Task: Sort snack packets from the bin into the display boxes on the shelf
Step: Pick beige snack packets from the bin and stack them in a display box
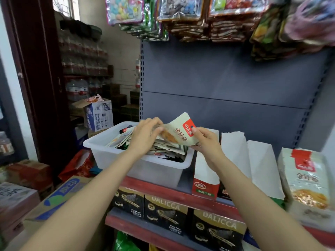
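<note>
Both hands hold one cream snack packet (178,132) above the white bin (137,160): left hand (147,132) pinches its left edge, right hand (206,140) its right corner. Display boxes (233,151) stand right of the bin on the shelf (163,192).

A cream packet (181,132) with a red label was held tilted above the white bin (137,160), full of packets. White display boxes (233,151) stood just right.
</note>
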Demonstrator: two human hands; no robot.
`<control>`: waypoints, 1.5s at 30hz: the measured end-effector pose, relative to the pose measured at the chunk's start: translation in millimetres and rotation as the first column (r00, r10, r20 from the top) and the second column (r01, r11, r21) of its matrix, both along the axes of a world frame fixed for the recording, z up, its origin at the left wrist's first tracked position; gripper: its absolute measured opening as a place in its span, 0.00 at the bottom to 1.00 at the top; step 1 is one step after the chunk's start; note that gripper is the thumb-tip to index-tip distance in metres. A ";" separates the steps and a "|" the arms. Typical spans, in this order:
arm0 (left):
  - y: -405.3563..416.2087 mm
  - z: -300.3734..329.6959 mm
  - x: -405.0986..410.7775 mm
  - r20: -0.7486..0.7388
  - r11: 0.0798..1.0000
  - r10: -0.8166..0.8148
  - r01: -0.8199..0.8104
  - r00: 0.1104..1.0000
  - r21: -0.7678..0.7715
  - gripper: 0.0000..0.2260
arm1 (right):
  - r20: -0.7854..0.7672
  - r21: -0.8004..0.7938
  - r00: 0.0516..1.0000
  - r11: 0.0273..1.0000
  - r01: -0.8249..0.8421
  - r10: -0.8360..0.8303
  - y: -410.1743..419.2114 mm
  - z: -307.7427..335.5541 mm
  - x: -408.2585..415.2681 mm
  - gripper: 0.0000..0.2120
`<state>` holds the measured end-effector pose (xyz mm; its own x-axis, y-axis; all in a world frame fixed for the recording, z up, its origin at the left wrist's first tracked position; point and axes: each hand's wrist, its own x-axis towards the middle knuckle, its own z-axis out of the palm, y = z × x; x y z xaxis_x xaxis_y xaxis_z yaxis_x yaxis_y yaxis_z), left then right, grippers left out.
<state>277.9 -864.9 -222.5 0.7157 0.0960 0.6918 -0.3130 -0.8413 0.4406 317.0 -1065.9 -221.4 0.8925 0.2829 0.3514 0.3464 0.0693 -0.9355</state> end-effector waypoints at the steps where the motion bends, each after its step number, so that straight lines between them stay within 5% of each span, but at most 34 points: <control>1: -7.5 4.4 -1.1 0.033 0.999 0.026 -0.027 0.999 0.021 0.09 | -0.030 0.047 0.999 0.999 0.025 -0.023 -5.9 1.0 -1.4 0.09; 6: -51.1 25.2 -4.3 0.017 0.997 0.036 -0.037 0.999 0.067 0.06 | -0.092 0.116 0.993 0.989 0.086 -0.076 -38.3 3.9 -11.7 0.09; 14: -133.3 22.9 -5.0 -0.084 0.971 -0.199 0.185 0.976 -0.152 0.05 | -0.043 0.174 0.960 0.944 0.279 -0.276 -121.3 6.6 -25.0 0.16; 21: -237.9 14.2 13.9 -0.219 0.887 -0.448 0.401 0.867 -0.229 0.08 | 0.041 0.134 0.835 0.831 0.539 -0.548 -214.3 7.4 -21.5 0.18; 29: -329.7 2.9 30.6 -0.212 0.874 -0.460 0.398 0.862 -0.277 0.07 | 0.190 -0.153 0.805 0.792 0.590 -0.563 -288.0 4.9 -16.6 0.40; 38: -344.1 -2.4 38.1 -0.289 0.908 -0.411 0.358 0.865 -0.217 0.13 | 0.398 -0.333 0.780 0.716 0.614 -0.483 -308.2 11.7 -8.5 0.38; 45: -342.7 -11.7 38.5 -0.232 0.947 -0.316 0.293 0.920 -0.130 0.35 | 0.463 -0.524 0.790 0.594 0.610 -0.402 -302.6 -4.6 -3.9 0.35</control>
